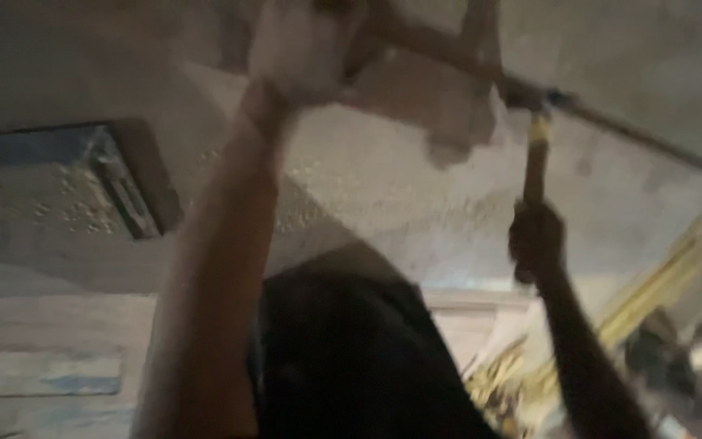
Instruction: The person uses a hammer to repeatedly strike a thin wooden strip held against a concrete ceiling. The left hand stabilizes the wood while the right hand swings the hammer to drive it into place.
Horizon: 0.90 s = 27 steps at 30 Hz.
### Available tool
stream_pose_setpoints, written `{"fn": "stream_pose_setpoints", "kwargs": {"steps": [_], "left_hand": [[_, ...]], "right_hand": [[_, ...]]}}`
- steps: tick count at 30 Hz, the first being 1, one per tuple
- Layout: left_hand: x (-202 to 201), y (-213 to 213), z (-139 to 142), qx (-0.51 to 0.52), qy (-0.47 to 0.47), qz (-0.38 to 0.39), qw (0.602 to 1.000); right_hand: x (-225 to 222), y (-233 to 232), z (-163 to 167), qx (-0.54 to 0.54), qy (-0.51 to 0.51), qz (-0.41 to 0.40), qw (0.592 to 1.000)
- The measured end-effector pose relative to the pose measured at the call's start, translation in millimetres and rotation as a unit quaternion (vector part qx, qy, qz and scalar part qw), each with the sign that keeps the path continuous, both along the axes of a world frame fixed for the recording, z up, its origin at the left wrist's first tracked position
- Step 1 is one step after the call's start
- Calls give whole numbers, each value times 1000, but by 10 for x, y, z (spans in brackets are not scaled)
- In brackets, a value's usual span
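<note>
Hammer [536, 150] at 2 o'clock, right hand [536, 241] fingers clamped low on handle; likely head-heavy, stiff. Left hand [298, 49] at 12 o'clock, fingers wrapped on wooden frame [440, 45] at ceiling; rigid, probably light.

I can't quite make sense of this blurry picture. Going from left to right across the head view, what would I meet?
Dark rectangular panel set in the ceiling → left hand raised against the wooden frame → hammer → right hand gripping its handle → yellowish clutter at the lower right.
</note>
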State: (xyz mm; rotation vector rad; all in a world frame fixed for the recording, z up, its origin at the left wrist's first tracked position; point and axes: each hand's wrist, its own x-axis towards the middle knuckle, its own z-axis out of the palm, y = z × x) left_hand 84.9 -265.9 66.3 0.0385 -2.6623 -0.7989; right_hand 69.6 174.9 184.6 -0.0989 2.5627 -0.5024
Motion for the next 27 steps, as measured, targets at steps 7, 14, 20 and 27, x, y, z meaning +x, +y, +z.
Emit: {"fn": "stream_pose_setpoints", "kwargs": {"steps": [7,14,20,27], "left_hand": [[-47,59,100,38,-48,-37,997],[-172,14,218,88,-92,-57,990],[-59,1,130,-19,20,-46,999],[-76,9,92,15,-5,-62,998]], "right_hand": [[133,34,431,-407,88,-113,902],[39,-123,-85,-73,-47,-124,989],[283,-37,88,-297,-17,-221,929],[355,-155,-283,11,59,68,996]]}}
